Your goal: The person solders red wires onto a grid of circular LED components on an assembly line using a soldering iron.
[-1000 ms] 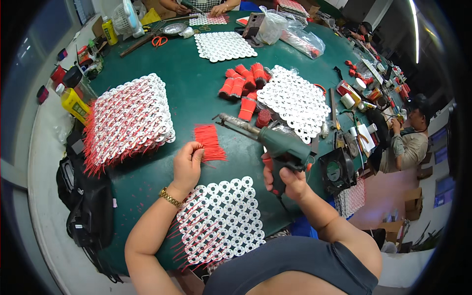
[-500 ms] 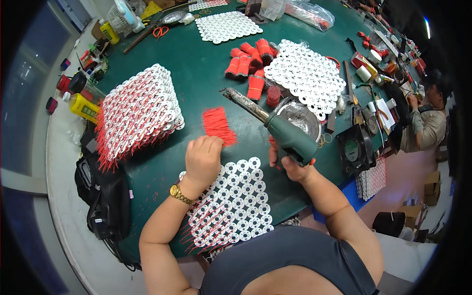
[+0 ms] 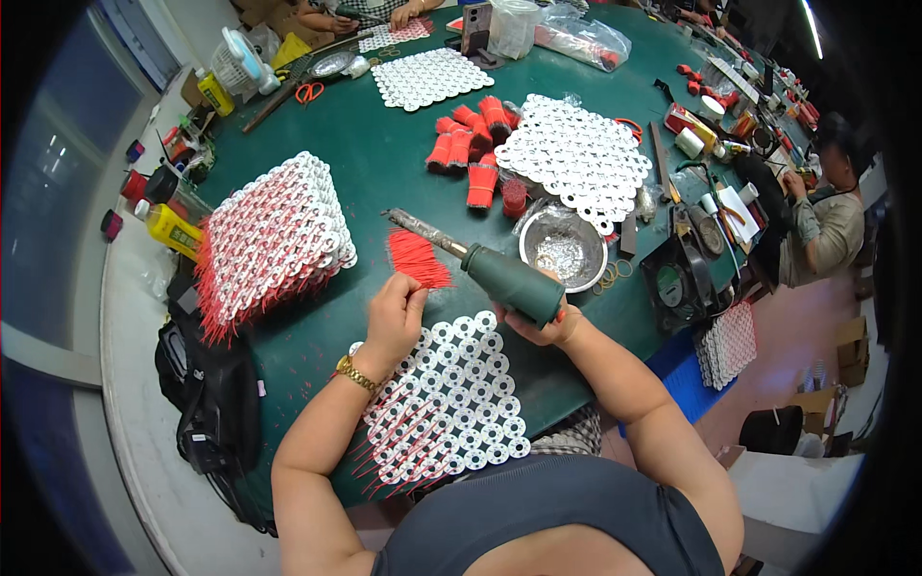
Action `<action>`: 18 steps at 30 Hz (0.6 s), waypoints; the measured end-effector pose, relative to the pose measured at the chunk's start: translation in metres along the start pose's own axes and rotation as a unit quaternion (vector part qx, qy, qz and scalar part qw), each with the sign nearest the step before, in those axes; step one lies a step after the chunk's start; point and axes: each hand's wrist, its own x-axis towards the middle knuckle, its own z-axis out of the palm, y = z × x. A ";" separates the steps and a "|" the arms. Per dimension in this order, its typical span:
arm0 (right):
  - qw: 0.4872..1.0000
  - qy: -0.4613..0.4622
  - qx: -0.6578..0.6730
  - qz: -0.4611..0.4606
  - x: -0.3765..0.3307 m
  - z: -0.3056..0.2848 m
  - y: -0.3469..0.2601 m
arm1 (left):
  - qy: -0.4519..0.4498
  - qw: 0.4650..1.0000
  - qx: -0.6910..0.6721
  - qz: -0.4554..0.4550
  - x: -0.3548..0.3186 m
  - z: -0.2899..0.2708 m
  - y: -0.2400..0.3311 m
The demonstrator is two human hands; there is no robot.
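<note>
My right hand (image 3: pixel 545 324) is wrapped around the dark green handle of a soldering iron (image 3: pixel 509 284). Its metal barrel points up and left, the tip close to a loose bunch of red wires (image 3: pixel 416 259) on the table. At the near end of that bunch, my left hand (image 3: pixel 396 315) has thumb and fingers pinched together on the wires; how many it grips is hidden. Below both hands lies a panel of joined round white circuit boards (image 3: pixel 471 379). Red wires run across its left part, while its right part is bare.
A stack of wired white panels (image 3: pixel 279 240) stands left. Bundled red wires (image 3: pixel 480 180), unwired panels (image 3: pixel 576 158) and a metal bowl (image 3: pixel 601 274) lie ahead and right, near a black fan (image 3: pixel 682 283). Other people sit at the far edge and right side.
The soldering iron has moved left, its tip coming down close to the red wires. My left hand has shifted slightly, fingers now pinching at the bunch's near end. The view tilted up slightly.
</note>
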 end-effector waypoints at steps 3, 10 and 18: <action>0.999 0.011 0.028 0.042 -0.004 0.000 0.003 | 0.007 1.000 -0.021 0.008 0.001 0.002 -0.001; 0.978 0.044 0.189 0.076 -0.009 -0.013 -0.001 | 0.026 0.991 -0.105 -0.083 0.002 0.003 -0.012; 0.931 0.132 0.284 0.186 -0.025 -0.009 -0.042 | 0.051 0.998 0.013 0.042 0.016 -0.016 0.008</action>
